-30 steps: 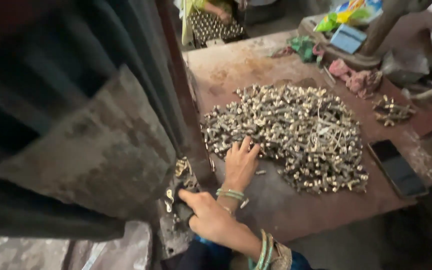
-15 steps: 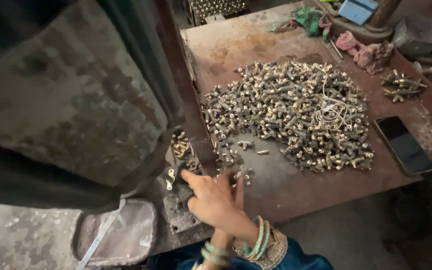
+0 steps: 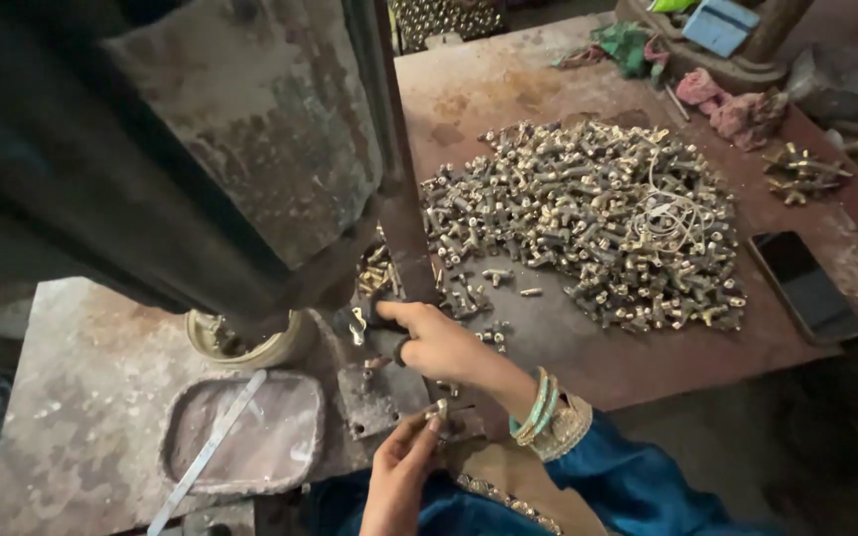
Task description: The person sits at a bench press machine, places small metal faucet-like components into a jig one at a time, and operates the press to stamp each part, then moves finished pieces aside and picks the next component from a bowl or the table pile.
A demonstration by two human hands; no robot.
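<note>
1. Head view — right hand [image 3: 444, 342] reaches across to the press base, fingers [image 3: 399, 310] curled closed around a small brass fitting [image 3: 357, 325] at their tips.
2. Left hand [image 3: 404, 467] low near the body, fingers [image 3: 427, 425] pinched closed on another small metal piece [image 3: 440, 409].
3. Pile of brass fittings [image 3: 598, 223] on the rusty tabletop [image 3: 508, 89] — well beyond the right fingers.
4. Dark phone [image 3: 806, 288] past the pile.

At your far right a dark phone [image 3: 806, 286] lies flat near the bench edge. Pink rag [image 3: 732, 107] and green cloth [image 3: 628, 45] sit at the far end. A shallow metal tray [image 3: 242, 433] holds a strip.
</note>
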